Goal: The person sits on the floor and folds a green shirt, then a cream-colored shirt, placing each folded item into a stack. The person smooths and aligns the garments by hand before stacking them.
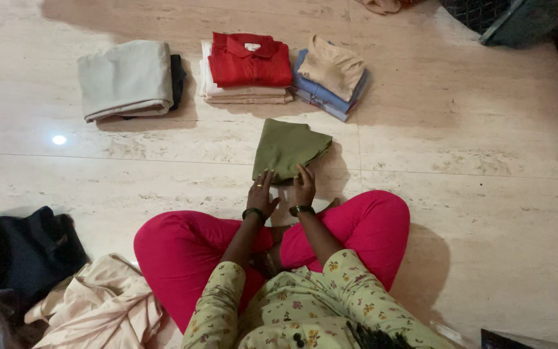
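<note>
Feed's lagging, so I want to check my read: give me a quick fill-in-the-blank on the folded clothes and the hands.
1. Both hands, left hand and right hand, rest on a folded ____ garment.
2. The red shirt tops the ____ of three piles.
3. The floor is pale ____.

Missing: olive green; middle; tile

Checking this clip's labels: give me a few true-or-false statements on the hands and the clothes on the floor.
1. Both hands, left hand and right hand, touch the green garment. True.
2. The red shirt lies alone on the floor. False: it tops a beige stack.
3. The green garment is spread flat. False: it is folded.
4. A beige top lies on the blue stack. True.
</note>
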